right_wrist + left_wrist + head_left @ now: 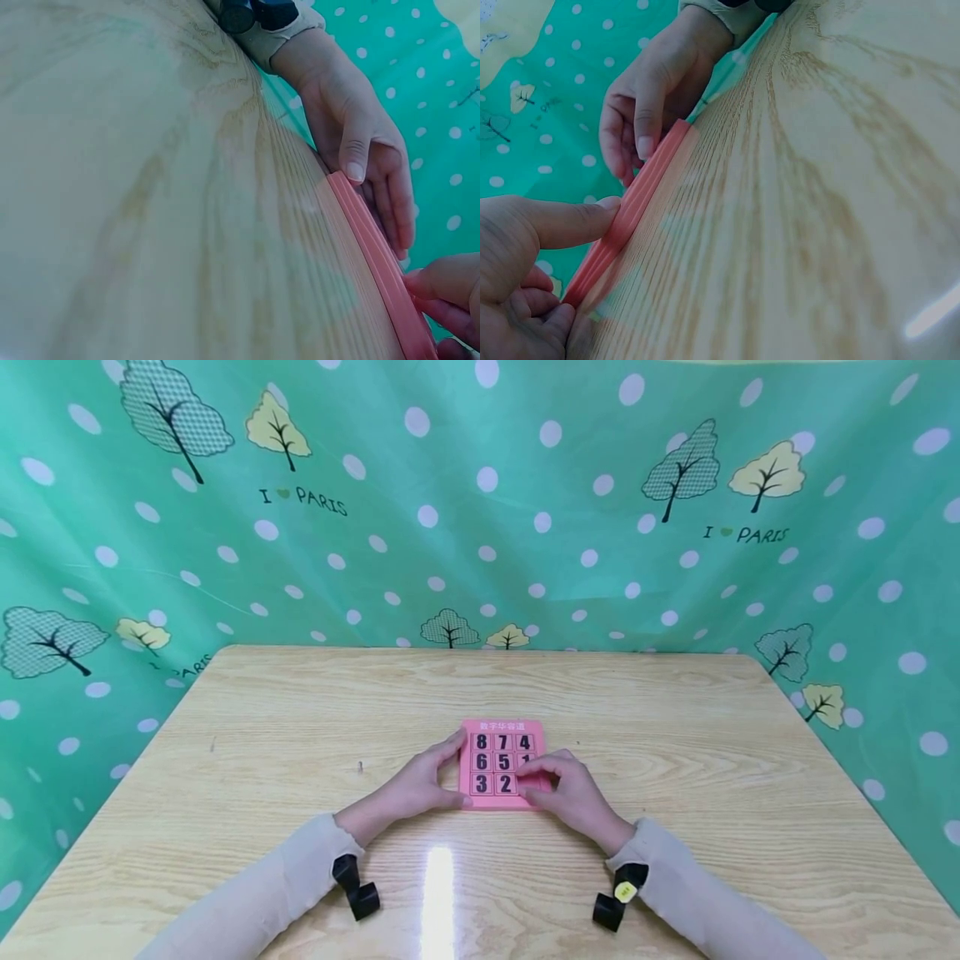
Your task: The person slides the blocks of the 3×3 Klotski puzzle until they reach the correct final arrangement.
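A pink number sliding puzzle (501, 805) lies flat on the wooden table, with 8, 7, 4 in its top row, 6, 5, 1 in the middle, and 3, 2 below. My left hand (408, 787) holds its left side, thumb at the near corner and fingers at the far one. Over the lower right part, my right hand (573, 793) touches the board with index finger and thumb, partly covering the 1 tile. Side-on, the puzzle's pink edge (634, 206) shows between both hands in the left wrist view; the right wrist view shows its edge (375, 262) too.
The wooden table (315, 718) spreads around the puzzle on all sides. Behind it hangs a green dotted curtain (480, 527) printed with trees. Black wrist cameras (363, 900) sit on both sleeves. A bright reflection crosses the table's near part.
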### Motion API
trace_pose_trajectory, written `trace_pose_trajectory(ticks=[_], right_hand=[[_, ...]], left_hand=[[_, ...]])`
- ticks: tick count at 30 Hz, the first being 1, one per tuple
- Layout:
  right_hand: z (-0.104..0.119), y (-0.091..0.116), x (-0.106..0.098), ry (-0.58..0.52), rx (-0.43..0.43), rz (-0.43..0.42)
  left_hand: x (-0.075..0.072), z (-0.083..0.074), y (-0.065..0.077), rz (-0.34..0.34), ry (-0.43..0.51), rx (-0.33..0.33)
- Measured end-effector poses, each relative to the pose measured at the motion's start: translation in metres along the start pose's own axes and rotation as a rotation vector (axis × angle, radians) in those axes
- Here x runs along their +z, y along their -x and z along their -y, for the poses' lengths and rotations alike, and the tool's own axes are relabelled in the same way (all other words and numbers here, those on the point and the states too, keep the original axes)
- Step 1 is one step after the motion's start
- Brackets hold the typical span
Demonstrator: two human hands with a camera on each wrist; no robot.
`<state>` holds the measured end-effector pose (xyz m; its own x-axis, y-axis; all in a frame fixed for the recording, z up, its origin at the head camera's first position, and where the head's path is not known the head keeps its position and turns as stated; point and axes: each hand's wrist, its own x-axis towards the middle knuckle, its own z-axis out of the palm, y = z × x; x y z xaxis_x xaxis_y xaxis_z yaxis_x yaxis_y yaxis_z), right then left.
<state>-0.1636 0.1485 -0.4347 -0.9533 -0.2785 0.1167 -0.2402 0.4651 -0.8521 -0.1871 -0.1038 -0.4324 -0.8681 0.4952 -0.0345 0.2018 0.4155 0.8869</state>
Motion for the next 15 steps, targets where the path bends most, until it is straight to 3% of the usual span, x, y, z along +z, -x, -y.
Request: trace_pose_trajectory(ticks=[15], right_hand=[[-0.001, -0.0012, 0.0008, 0.007, -0.024, -0.001]], left_hand=[[-0.0005, -0.0013, 0.0005, -0.004, -0.009, -0.012]])
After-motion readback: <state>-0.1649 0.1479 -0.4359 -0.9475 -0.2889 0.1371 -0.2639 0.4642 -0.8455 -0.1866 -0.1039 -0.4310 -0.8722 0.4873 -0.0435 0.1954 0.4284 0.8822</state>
